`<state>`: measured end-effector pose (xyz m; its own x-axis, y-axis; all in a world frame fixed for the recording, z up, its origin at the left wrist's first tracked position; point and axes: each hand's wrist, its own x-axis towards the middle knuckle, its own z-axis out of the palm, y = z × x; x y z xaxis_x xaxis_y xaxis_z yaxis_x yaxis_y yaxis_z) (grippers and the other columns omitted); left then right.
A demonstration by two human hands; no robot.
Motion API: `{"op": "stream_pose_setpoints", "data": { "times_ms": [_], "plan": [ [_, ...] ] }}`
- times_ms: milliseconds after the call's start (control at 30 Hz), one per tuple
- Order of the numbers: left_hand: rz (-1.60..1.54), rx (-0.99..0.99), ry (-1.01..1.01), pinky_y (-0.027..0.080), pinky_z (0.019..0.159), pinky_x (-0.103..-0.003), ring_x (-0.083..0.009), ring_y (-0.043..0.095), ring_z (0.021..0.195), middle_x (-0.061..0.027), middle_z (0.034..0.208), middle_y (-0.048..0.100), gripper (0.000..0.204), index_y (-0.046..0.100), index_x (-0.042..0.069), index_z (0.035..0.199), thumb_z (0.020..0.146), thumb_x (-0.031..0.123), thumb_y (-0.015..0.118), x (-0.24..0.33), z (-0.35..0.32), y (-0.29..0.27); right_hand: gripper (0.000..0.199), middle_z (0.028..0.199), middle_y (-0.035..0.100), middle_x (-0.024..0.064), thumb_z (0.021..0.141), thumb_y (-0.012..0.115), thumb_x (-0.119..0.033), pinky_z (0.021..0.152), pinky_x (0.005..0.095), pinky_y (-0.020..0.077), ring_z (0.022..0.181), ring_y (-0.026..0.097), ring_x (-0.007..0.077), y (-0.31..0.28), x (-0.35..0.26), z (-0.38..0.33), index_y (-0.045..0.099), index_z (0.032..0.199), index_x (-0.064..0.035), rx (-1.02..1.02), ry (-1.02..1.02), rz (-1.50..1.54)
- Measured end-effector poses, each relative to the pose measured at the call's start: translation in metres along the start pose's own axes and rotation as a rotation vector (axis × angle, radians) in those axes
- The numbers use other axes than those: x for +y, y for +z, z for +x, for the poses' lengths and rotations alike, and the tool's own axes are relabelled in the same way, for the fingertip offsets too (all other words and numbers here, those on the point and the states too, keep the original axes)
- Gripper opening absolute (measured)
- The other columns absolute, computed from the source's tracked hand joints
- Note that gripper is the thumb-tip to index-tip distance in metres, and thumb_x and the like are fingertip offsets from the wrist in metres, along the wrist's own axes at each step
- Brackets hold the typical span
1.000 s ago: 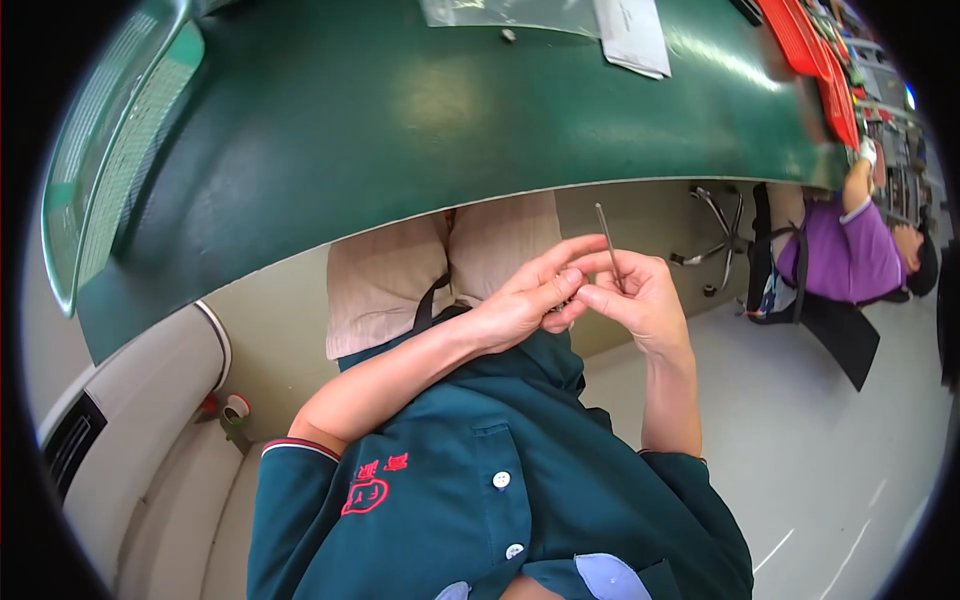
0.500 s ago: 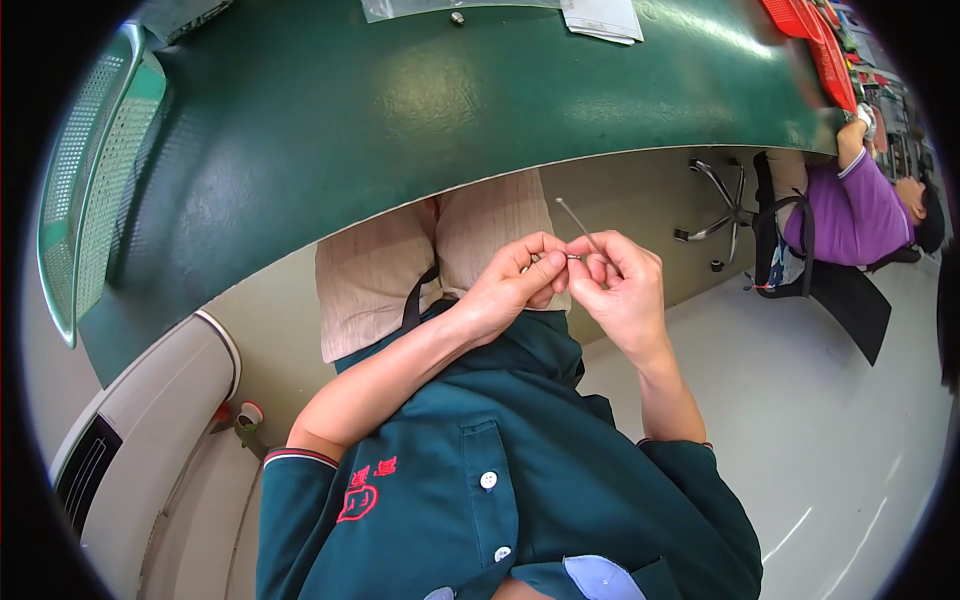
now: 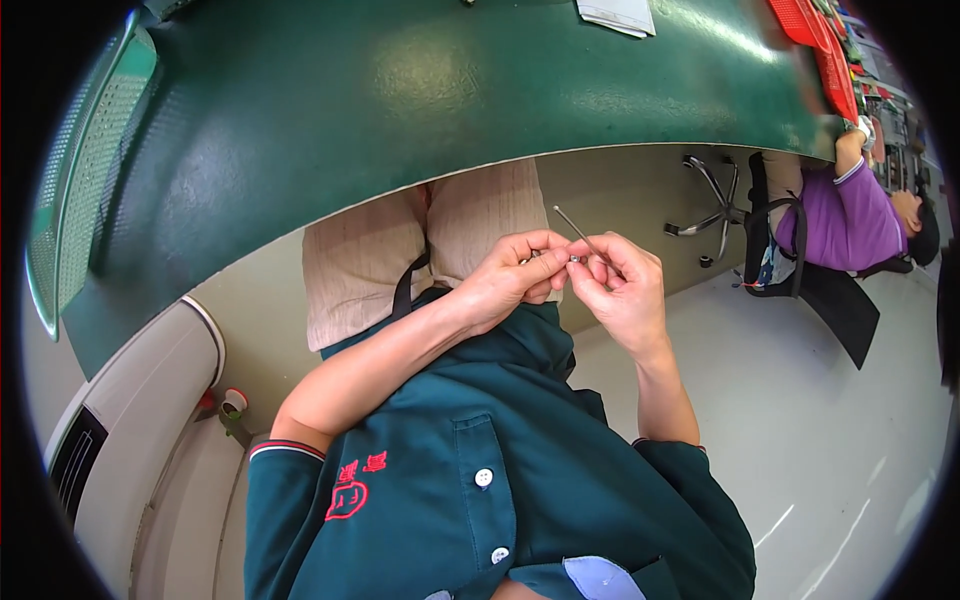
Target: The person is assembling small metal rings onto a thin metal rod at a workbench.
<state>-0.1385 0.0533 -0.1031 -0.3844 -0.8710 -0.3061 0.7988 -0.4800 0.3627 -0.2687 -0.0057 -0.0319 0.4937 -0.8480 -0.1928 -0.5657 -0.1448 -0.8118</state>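
Note:
Above my lap, just off the table edge, my two hands meet at the fingertips. My left hand [image 3: 512,278] is closed in a pinch on a small shiny metal part [image 3: 575,259], most of it covered by fingers. In my right hand [image 3: 632,290] a thin grey metal rod [image 3: 578,232] is gripped, slanting up and left from between the fingers. Its lower end is hidden in the hand. The right thumb and fingertip are right beside the small part; whether they touch it I cannot tell.
Ahead lies a green table [image 3: 330,140] with a curved near edge. White papers [image 3: 617,15] lie on it, a green perforated basket [image 3: 75,230] is at left, and a red basket [image 3: 830,70] at far right. A co-worker in purple [image 3: 855,215] sits at right beside a wheeled chair base [image 3: 715,210].
The view has shifted slightly, so the table's far items sit higher. The rod has tilted a little, and the small part shows slightly differently between the fingertips. Both hands keep their grip.

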Motion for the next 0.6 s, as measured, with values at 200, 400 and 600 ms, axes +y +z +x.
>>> {"op": "stream_pose_setpoints", "data": {
  "times_ms": [200,400,600],
  "plan": [
    [0.023,0.003,-0.073,0.024,0.046,-0.018,-0.0027,0.032,0.052,0.0017,0.067,0.047,0.016,0.054,0.005,0.09,0.088,0.02,0.049,-0.007,0.004,0.0,0.013,0.054,0.036,-0.0039,0.068,0.061,0.007,0.043,0.0189,0.0276,0.049,0.032,0.0031,-0.007,0.012,-0.008,0.058,0.08,0.0012,-0.049,0.084,0.071],
    [0.129,0.026,-0.12,0.027,0.047,-0.017,-0.0027,0.034,0.053,0.002,0.065,0.047,0.019,0.057,0.004,0.09,0.086,0.022,0.053,-0.01,0.006,-0.004,0.013,0.053,0.033,-0.006,0.068,0.063,0.005,0.043,0.018,0.0249,0.048,0.028,0.0021,-0.009,0.019,-0.009,0.059,0.079,0.0002,-0.094,0.185,0.103],
    [0.133,0.028,-0.114,0.027,0.046,-0.018,-0.0025,0.035,0.054,0.0023,0.064,0.047,0.019,0.057,0.004,0.089,0.085,0.021,0.053,-0.01,0.007,-0.007,0.014,0.053,0.033,-0.0064,0.068,0.064,0.005,0.042,0.0181,0.024,0.048,0.028,0.0018,-0.009,0.02,-0.006,0.059,0.08,0.0002,-0.115,0.207,0.086]
  ]
}}
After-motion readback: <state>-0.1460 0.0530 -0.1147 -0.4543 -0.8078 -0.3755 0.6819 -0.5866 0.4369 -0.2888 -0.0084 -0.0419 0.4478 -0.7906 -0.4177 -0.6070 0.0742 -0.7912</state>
